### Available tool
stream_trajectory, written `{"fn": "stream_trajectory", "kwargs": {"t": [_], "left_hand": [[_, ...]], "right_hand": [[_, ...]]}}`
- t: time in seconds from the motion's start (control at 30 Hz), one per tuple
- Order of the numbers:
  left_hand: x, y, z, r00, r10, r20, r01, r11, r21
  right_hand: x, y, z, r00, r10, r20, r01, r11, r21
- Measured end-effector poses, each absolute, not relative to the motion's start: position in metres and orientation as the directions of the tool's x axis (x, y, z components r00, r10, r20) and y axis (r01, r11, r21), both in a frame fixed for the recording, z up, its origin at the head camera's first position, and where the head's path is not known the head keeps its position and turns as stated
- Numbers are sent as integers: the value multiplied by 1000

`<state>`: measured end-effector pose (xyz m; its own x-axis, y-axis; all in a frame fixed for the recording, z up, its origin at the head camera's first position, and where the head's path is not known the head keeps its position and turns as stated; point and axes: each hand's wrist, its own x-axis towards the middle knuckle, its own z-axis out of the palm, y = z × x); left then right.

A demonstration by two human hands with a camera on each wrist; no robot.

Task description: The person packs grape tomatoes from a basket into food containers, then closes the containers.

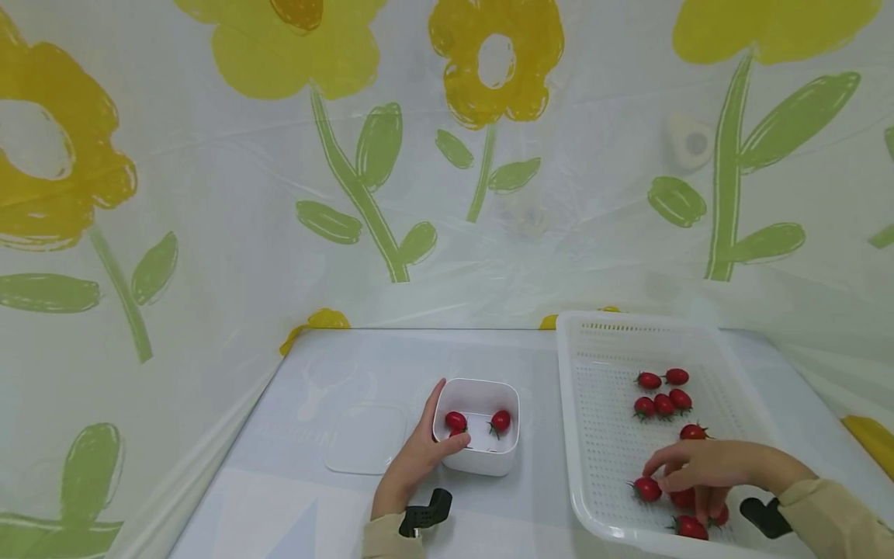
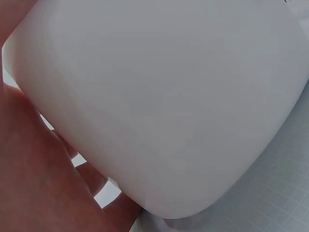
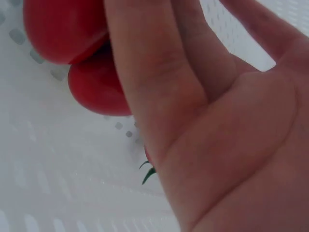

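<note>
Head view: left hand [image 1: 417, 454] grips white box [image 1: 482, 463], thumb over rim. Right hand [image 1: 719, 462] among tomatoes [image 1: 691, 528] in basket [image 1: 569, 435], fingers pointing down; can't tell if pinching any.

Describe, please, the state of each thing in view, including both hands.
White, square plastic box: open, upright.
Translucent, square lid: off the box, lying flat.
White, rectangular perforated plastic basket: upright, open-topped.
Oval red tomatoes: split between box and basket.
Left hand: holding the box.
Right hand: in the basket, grip unclear.
</note>
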<state>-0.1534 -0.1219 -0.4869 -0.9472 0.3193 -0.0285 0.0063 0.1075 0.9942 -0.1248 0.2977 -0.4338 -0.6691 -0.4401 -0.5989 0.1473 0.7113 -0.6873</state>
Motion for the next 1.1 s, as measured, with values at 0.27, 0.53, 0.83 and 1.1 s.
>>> {"fn": "stream_trajectory", "kwargs": {"t": [0.27,0.53,0.83,1.1], "left_hand": [[-154,-123,-487,-948,315,-50,-12,120,993],[-155,-122,-492,-947,317,-45,-7,119,993],[-142,-120,-465,-946,316,-70,-24,147,989],[-150,-121,-480,-950,308,-59,-15,144,989]], "right_hand": [[-128,296,-439,-726,-430,-537,77,724,-685],[-131,293,-434,-778,-430,-458,-52,771,-635],[-141,293,-425,-825,-485,-289,-180,710,-681],[-141,279,-408,-862,-496,-103,-286,645,-709]]}}
